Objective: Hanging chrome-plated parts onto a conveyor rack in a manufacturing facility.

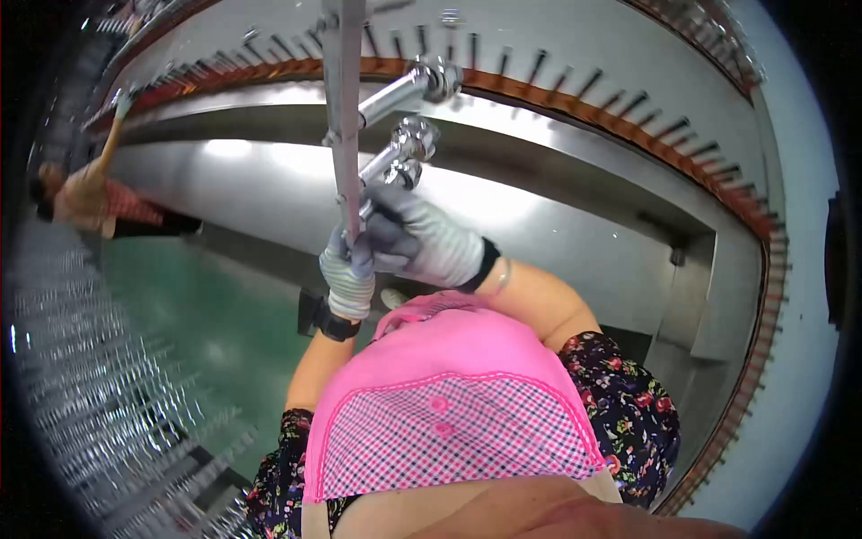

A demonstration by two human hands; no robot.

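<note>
A long, flat metal bar [345, 108] stands upright in front of me, its upper end running out of view. Shiny chrome fittings with rounded, knobbed ends, such as the top fitting [404, 94] and the one below it [400, 151], stick out from the bar's right side. My left hand [348, 277], in a striped glove with grey fingertips, is closed round the bar's lower end. Just right of it, my right hand [426, 238], gloved alike, has its fingers curled in beside the bar below the lowest fitting. Whatever those fingers hold is hidden.
Behind the bar runs a stainless steel trough [503, 198]. Along its far edge, a brown rail [575, 106] carries a row of dark upright pegs. Another person [94, 198] stands far left, one arm raised. Racks of shiny parts [108, 395] fill the left side beside the green floor [215, 332].
</note>
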